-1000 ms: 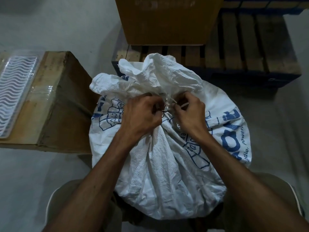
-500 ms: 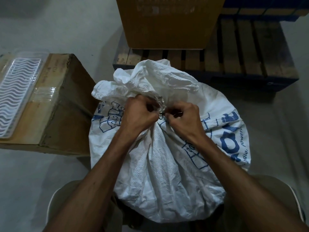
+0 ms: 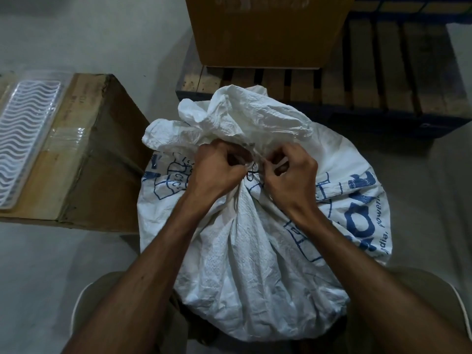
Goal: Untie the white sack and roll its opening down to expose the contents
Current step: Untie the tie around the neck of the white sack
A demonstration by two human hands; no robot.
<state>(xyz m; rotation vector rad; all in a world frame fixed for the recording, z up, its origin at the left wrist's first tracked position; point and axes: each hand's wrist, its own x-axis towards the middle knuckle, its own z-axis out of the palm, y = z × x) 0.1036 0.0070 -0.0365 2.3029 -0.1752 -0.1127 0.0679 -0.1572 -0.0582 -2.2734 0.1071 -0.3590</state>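
White sack (image 3: 255, 251) stands on floor (image 3: 63, 264) between the person's knees, neck still tied. Left hand (image 3: 217, 169) and right hand (image 3: 291, 172) both pinch the dark tie (image 3: 251, 173) at the neck. Woven cloth looks soft, crinkly, load probably heavy. Cardboard box (image 3: 84, 159) left of sack; pallet (image 3: 383, 80) beyond it.
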